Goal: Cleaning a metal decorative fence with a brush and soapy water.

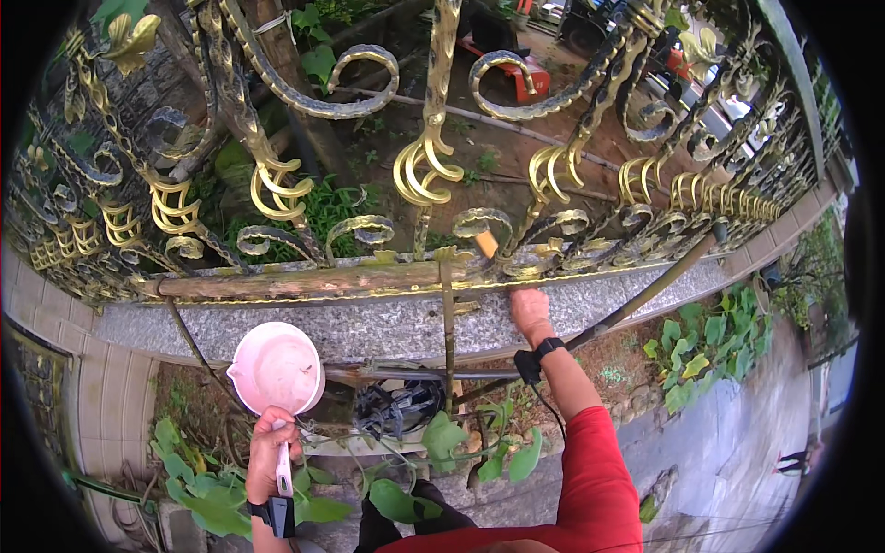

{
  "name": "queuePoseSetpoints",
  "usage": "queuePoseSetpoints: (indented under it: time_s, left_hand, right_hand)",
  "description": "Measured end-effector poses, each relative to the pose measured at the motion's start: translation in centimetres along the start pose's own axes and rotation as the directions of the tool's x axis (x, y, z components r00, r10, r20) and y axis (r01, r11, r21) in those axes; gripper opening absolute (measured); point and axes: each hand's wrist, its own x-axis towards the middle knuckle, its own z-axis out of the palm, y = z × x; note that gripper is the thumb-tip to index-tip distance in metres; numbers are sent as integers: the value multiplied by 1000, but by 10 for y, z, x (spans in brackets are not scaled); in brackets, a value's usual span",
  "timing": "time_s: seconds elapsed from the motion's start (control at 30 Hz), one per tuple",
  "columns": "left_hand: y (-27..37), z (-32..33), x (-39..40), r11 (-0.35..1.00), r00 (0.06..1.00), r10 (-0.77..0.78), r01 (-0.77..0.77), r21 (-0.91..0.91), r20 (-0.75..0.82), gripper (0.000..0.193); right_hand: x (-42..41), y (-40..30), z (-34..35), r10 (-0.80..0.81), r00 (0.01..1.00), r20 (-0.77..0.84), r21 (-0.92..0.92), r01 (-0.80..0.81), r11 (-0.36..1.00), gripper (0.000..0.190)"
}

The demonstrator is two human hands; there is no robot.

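Note:
A pink plastic dipper [276,370] with a pouring lip is gripped by its handle in my left hand [271,442]. Its round mouth faces up, in front of the granite ledge [373,335]. Whether there is liquid inside is hard to tell. My right hand [531,312] is curled at the foot of the black-and-gold metal fence [429,169], over the ledge. Its fingertips are hidden, so I cannot tell whether it holds something. Up and left of that hand, a tan-orange block-like piece [486,244] shows among the scrolls.
A wooden pole [311,282] lies along the fence's bottom rail. Thin poles, one slanting pole [643,287] among them, stand before the ledge. Below are leafy vines [442,442] and a bundle of dark plastic [399,408]. Red machinery [515,76] stands beyond the fence.

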Motion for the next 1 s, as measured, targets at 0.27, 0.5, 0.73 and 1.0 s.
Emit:
queuePoseSetpoints:
  time_s: [0.27, 0.5, 0.73, 1.0]
  left_hand:
    - [-2, -1, -4, 1000, 1000, -2, 1, 21, 14, 8]
    - [-10, -11, -1, 1000, 998, -10, 10, 1, 54, 8]
    - [-1, -9, 0, 998, 991, 36, -41, 41, 132, 11]
    - [-8, -24, 8, 992, 972, 109, -120, 37, 208, 12]
  right_hand:
    - [-10, -43, 8, -88, 996, -25, 91, 90, 992, 17]
    - [-79, 6, -21, 178, 983, 42, 62, -180, 982, 68]
    - [-153, -9, -85, 165, 982, 90, 590, -186, 786, 44]
    - [-236, -140, -136, 162, 947, 278, 946, -299, 125, 41]
